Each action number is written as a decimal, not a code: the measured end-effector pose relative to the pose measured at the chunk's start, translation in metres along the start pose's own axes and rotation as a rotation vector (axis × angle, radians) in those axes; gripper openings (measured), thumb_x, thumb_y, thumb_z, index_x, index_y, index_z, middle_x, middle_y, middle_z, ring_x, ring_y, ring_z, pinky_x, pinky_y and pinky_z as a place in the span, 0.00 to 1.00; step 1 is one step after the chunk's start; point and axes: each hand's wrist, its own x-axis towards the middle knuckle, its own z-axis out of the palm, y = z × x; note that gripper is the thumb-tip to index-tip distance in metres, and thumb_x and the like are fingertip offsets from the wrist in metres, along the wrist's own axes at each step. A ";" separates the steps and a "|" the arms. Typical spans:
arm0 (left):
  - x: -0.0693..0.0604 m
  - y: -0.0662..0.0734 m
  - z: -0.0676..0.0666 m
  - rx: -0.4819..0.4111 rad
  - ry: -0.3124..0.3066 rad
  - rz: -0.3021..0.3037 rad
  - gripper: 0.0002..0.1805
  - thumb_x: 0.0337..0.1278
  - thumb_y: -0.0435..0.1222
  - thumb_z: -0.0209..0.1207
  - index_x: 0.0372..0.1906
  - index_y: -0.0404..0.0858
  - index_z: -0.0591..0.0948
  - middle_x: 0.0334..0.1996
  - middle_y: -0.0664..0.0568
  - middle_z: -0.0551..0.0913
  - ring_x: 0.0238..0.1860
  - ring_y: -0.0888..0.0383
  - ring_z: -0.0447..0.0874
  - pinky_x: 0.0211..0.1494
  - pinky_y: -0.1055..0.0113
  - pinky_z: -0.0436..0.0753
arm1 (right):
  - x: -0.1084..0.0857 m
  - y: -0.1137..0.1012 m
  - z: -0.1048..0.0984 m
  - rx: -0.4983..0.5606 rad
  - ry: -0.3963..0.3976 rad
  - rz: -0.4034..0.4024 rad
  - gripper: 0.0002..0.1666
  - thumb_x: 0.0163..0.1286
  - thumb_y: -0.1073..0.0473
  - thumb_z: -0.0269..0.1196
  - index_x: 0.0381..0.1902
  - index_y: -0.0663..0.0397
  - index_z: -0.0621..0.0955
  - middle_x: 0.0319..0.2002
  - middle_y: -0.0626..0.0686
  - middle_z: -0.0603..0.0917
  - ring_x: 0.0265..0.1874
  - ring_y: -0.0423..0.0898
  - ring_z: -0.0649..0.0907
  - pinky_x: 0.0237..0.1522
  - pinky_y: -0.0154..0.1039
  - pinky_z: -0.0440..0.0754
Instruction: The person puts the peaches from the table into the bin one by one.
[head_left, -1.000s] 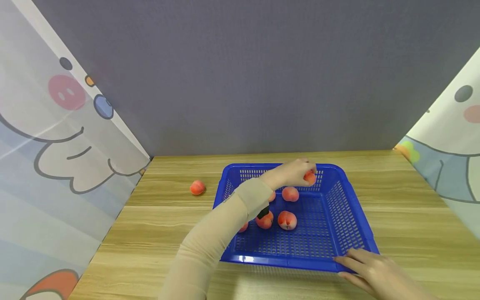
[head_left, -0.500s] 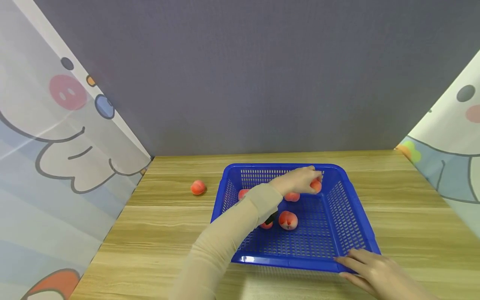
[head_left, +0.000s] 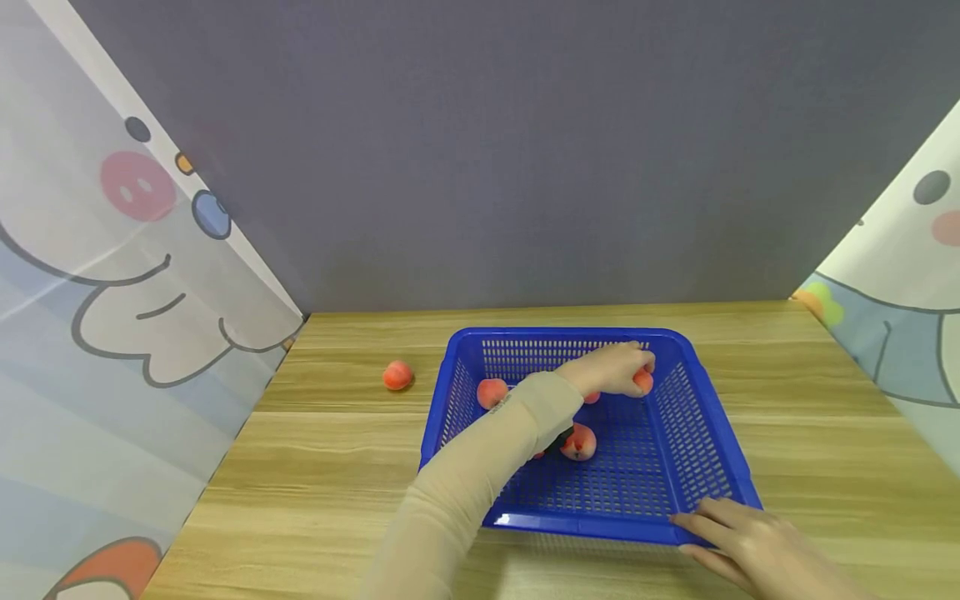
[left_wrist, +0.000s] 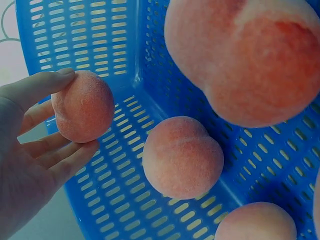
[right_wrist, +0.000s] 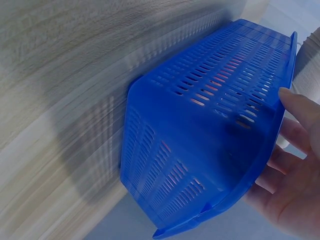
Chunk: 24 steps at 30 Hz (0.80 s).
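My left hand (head_left: 615,367) reaches into the far right part of a blue plastic basket (head_left: 592,527) and holds a peach (head_left: 642,382) between thumb and fingers. In the left wrist view that held peach (left_wrist: 84,107) hangs near the slotted corner. Several other peaches lie in the basket, including one at the left (head_left: 492,392) and one near the middle (head_left: 580,442); my left sleeve covers some of them. At the near right corner my right hand (head_left: 742,540) pinches the basket rim, thumb outside and fingers over the edge.
A single peach (head_left: 397,375) lies on the wooden table (head_left: 322,467) left of the basket. Behind the table stands a grey panel (head_left: 480,167). Cartoon-printed curtains (head_left: 172,292) flank both sides.
My left hand has moved right and lower with the peach, deeper into the basket's far right area. My right hand has stayed on the rim.
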 end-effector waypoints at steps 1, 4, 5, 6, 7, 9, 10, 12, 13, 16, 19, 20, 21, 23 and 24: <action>0.001 0.000 0.000 0.003 -0.002 -0.003 0.17 0.49 0.41 0.58 0.47 0.44 0.75 0.43 0.57 0.74 0.44 0.65 0.70 0.39 0.77 0.67 | 0.000 0.000 0.000 0.002 -0.001 0.001 0.14 0.49 0.45 0.66 0.32 0.44 0.82 0.26 0.38 0.77 0.22 0.32 0.74 0.21 0.23 0.72; 0.004 0.001 0.001 0.002 -0.013 -0.009 0.16 0.50 0.40 0.57 0.46 0.44 0.75 0.42 0.57 0.74 0.42 0.65 0.70 0.39 0.77 0.67 | 0.000 0.000 0.000 0.004 0.002 0.002 0.14 0.49 0.45 0.66 0.31 0.44 0.82 0.25 0.38 0.76 0.22 0.31 0.74 0.21 0.23 0.72; 0.004 0.001 0.002 0.006 -0.018 -0.007 0.15 0.50 0.40 0.57 0.46 0.44 0.75 0.41 0.57 0.74 0.40 0.65 0.70 0.37 0.78 0.67 | 0.000 -0.001 0.000 0.006 0.005 0.001 0.14 0.49 0.45 0.66 0.31 0.44 0.82 0.25 0.38 0.76 0.22 0.31 0.73 0.21 0.23 0.71; 0.005 0.001 0.002 0.009 -0.019 -0.002 0.15 0.50 0.39 0.57 0.45 0.43 0.76 0.40 0.57 0.74 0.37 0.66 0.69 0.36 0.78 0.67 | 0.000 -0.001 0.000 0.008 0.009 0.001 0.14 0.49 0.45 0.65 0.31 0.44 0.82 0.25 0.37 0.76 0.22 0.31 0.73 0.21 0.23 0.71; 0.006 0.001 0.002 0.019 -0.021 0.005 0.15 0.50 0.39 0.57 0.45 0.43 0.76 0.38 0.57 0.74 0.35 0.66 0.68 0.36 0.78 0.66 | 0.000 -0.001 -0.001 0.008 0.014 0.000 0.14 0.50 0.45 0.65 0.31 0.44 0.82 0.25 0.37 0.76 0.22 0.31 0.73 0.20 0.23 0.71; 0.007 0.002 0.003 0.047 -0.023 0.020 0.14 0.50 0.38 0.57 0.44 0.42 0.76 0.35 0.57 0.73 0.33 0.66 0.67 0.36 0.78 0.66 | 0.001 -0.001 -0.001 0.005 0.025 -0.005 0.14 0.50 0.44 0.65 0.31 0.44 0.82 0.25 0.38 0.76 0.22 0.31 0.74 0.20 0.24 0.71; 0.008 0.002 0.003 0.064 -0.024 0.028 0.13 0.50 0.38 0.56 0.43 0.42 0.77 0.33 0.57 0.73 0.33 0.66 0.67 0.35 0.78 0.66 | 0.001 0.000 -0.001 0.006 0.027 -0.005 0.14 0.50 0.44 0.65 0.31 0.44 0.82 0.25 0.38 0.76 0.22 0.31 0.74 0.20 0.24 0.72; 0.010 0.003 0.004 0.096 -0.026 0.041 0.11 0.50 0.37 0.55 0.40 0.41 0.77 0.31 0.57 0.72 0.31 0.65 0.66 0.35 0.77 0.67 | 0.001 0.000 -0.001 0.002 0.026 -0.006 0.14 0.50 0.44 0.65 0.31 0.44 0.82 0.25 0.38 0.77 0.22 0.32 0.74 0.20 0.24 0.72; 0.010 0.004 0.005 0.108 -0.034 0.040 0.10 0.50 0.37 0.55 0.39 0.42 0.77 0.30 0.58 0.71 0.31 0.65 0.66 0.34 0.77 0.67 | 0.001 0.000 -0.001 0.000 0.024 -0.005 0.14 0.49 0.44 0.65 0.31 0.44 0.82 0.25 0.38 0.77 0.22 0.32 0.75 0.20 0.24 0.72; 0.012 0.005 0.007 0.125 -0.056 0.033 0.06 0.50 0.36 0.54 0.36 0.43 0.76 0.28 0.58 0.70 0.30 0.65 0.65 0.32 0.76 0.66 | 0.001 0.000 -0.001 -0.004 0.006 0.000 0.14 0.48 0.45 0.66 0.31 0.44 0.82 0.25 0.39 0.78 0.22 0.33 0.76 0.21 0.25 0.73; 0.013 0.007 0.010 0.127 -0.088 0.009 0.03 0.51 0.37 0.53 0.32 0.44 0.74 0.28 0.59 0.69 0.29 0.65 0.64 0.30 0.76 0.65 | 0.001 0.000 -0.001 -0.007 -0.010 0.003 0.14 0.48 0.45 0.66 0.31 0.44 0.82 0.26 0.40 0.78 0.23 0.34 0.76 0.21 0.25 0.73; 0.014 0.008 0.011 0.130 -0.095 0.004 0.02 0.51 0.37 0.53 0.31 0.44 0.72 0.27 0.59 0.68 0.29 0.65 0.64 0.29 0.76 0.64 | 0.001 0.000 -0.001 -0.008 -0.014 0.002 0.14 0.48 0.45 0.66 0.31 0.44 0.82 0.26 0.40 0.78 0.23 0.34 0.77 0.21 0.25 0.73; 0.014 0.008 0.011 0.133 -0.101 0.003 0.02 0.51 0.36 0.53 0.30 0.45 0.71 0.27 0.58 0.68 0.28 0.65 0.64 0.29 0.76 0.64 | 0.001 0.000 -0.001 -0.007 -0.016 0.002 0.14 0.48 0.45 0.66 0.31 0.44 0.82 0.26 0.40 0.78 0.23 0.34 0.77 0.21 0.25 0.73; 0.014 0.010 0.012 0.129 -0.124 -0.011 0.03 0.52 0.36 0.53 0.29 0.45 0.70 0.27 0.58 0.68 0.28 0.64 0.64 0.29 0.76 0.64 | 0.001 0.000 -0.001 -0.009 -0.025 0.004 0.14 0.48 0.45 0.66 0.31 0.44 0.82 0.26 0.41 0.78 0.23 0.35 0.77 0.20 0.27 0.74; 0.014 0.010 0.013 0.131 -0.135 -0.014 0.03 0.52 0.36 0.53 0.29 0.45 0.70 0.27 0.59 0.68 0.28 0.64 0.64 0.29 0.76 0.64 | 0.001 0.000 -0.001 -0.010 -0.025 0.004 0.14 0.48 0.45 0.66 0.32 0.44 0.82 0.26 0.41 0.79 0.23 0.35 0.77 0.20 0.27 0.74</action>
